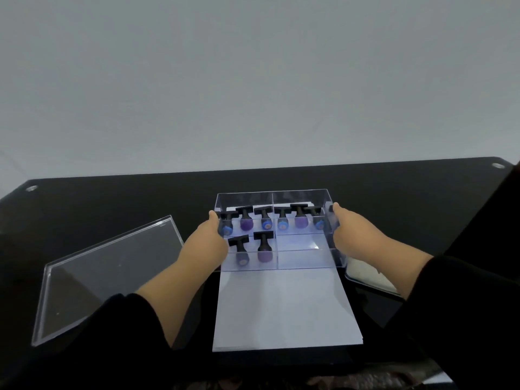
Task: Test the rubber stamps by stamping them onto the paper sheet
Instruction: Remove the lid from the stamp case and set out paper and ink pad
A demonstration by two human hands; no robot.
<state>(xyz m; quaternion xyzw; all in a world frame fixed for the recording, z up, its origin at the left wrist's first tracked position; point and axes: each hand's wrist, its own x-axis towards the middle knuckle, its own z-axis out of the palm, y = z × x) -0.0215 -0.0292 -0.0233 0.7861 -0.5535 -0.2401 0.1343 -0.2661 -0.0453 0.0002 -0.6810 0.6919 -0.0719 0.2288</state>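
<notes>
Both hands grasp a clear stamp box at the far end of the paper on a black worktop.

The left hand [215,237] clasps the left wall of the clear box [298,197], thumb at the rim, and the right hand [347,229] clasps the right wall, fingers curled over its edge. The box sits on the far end of the white paper sheet [284,308], which lies on the black worktop [394,198] and reaches toward the person. Inside, the rubber stamps [264,218] have black handles and blue or purple round ends: six in the far row and two in the near left compartment, while the near right compartments show only paper beneath. The clear lid [107,274] lies flat on the worktop to the left, apart from the box. Black sleeves cover both forearms.
</notes>
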